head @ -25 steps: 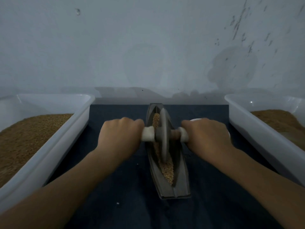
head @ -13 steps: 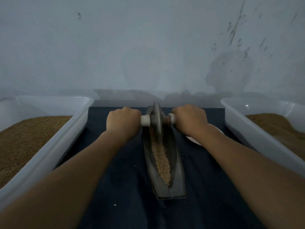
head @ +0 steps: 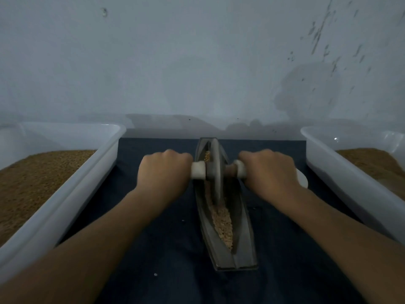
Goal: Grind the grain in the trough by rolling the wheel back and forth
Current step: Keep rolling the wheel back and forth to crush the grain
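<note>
Here, both arms extend forward, knuckles up. The left hand (head: 164, 170) and right hand (head: 269, 172) each grip one end of the white cylindrical axle handle (head: 198, 170) of the grey metal disc wheel (head: 215, 170). The wheel stands upright in the far half of the narrow boat-shaped grey metal trough (head: 243, 244), with tan grain (head: 222, 222) lying along the near half.

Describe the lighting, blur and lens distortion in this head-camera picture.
Head view: dim, bluish light; left hand, right hand and wheel slightly motion-blurred; a small glare spot inside the right tub; soft shadows on the back wall; wide-angle lens stretches the left tub toward the corner.
</note>
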